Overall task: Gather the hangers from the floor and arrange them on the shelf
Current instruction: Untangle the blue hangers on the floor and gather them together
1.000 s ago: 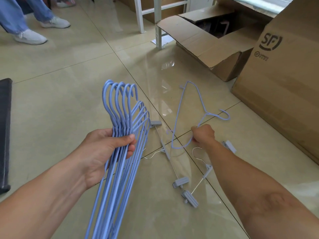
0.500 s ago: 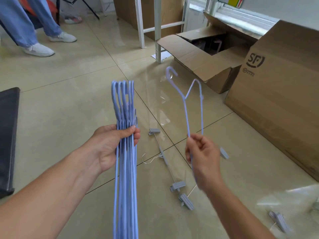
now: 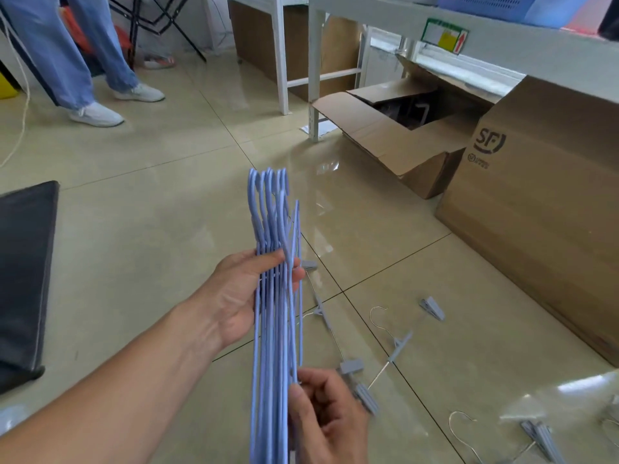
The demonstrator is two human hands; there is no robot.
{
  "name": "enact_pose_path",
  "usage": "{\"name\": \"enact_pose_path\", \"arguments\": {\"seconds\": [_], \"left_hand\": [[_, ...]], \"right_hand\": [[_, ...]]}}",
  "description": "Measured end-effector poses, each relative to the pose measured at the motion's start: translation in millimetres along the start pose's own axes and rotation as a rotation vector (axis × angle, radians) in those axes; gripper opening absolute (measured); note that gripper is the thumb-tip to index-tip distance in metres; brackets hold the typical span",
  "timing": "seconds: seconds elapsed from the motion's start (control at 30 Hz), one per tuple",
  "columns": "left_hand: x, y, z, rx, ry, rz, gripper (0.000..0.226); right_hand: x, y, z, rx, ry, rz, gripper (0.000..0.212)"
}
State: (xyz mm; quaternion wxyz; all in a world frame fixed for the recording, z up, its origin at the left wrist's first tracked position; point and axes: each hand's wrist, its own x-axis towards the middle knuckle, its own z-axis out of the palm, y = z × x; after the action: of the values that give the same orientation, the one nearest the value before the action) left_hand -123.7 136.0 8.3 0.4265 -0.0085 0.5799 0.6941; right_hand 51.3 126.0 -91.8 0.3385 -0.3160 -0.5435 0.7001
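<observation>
My left hand (image 3: 246, 296) grips a bundle of several light blue wire hangers (image 3: 273, 329) held upright, hooks pointing up and away. My right hand (image 3: 326, 416) pinches the lower part of the rightmost blue hanger, pressing it against the bundle. On the tiled floor to the right lie grey clip hangers with thin metal hooks (image 3: 398, 344); another clip hanger (image 3: 321, 309) lies just behind the bundle, and more clip hangers (image 3: 539, 437) sit at the lower right. A white metal shelf frame (image 3: 313, 72) stands at the back.
An open cardboard box (image 3: 402, 142) and a large closed SF box (image 3: 536, 209) stand to the right. A black mat (image 3: 23, 272) lies on the left. A person in blue trousers and white shoes (image 3: 97, 112) stands at the back left.
My right hand lifted a single blue hanger off the floor and brought it left against the bundle in my left hand. The view has tilted up.
</observation>
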Motion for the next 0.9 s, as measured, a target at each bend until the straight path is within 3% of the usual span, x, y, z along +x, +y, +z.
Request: {"name": "enact_pose_path", "arguments": {"seconds": [0.17, 0.4, 0.67, 0.77, 0.83, 0.9], "left_hand": [[-6.9, -0.9, -5.0, 0.012, -0.033, -0.014, 0.025], [-8.7, -3.6, -3.6, 0.006, 0.001, 0.047, 0.024], [-13.1, -3.2, -2.3, 0.072, 0.023, 0.104, 0.038], [-15.6, -4.5, -0.6, 0.143, 0.026, 0.101, 0.047], [-17.4, -5.8, 0.2, 0.14, 0.012, 0.093, 0.039], [-18.4, -4.8, -0.4, 0.138, 0.02, 0.095, 0.03]], "right_hand": [[-5.3, 4.6, 5.3, -0.074, 0.001, -0.097, 0.014], [-2.1, 9.1, 15.3, -0.157, 0.15, -0.164, 0.013], [-3.1, 15.6, 12.4, -0.109, 0.058, -0.173, 0.013], [-3.4, 16.5, 11.2, -0.12, 0.03, -0.191, 0.029], [-2.6, 14.2, 12.3, -0.131, 0.006, -0.19, 0.04], [1.9, 6.2, 9.6, -0.157, -0.06, -0.238, 0.033]]}}
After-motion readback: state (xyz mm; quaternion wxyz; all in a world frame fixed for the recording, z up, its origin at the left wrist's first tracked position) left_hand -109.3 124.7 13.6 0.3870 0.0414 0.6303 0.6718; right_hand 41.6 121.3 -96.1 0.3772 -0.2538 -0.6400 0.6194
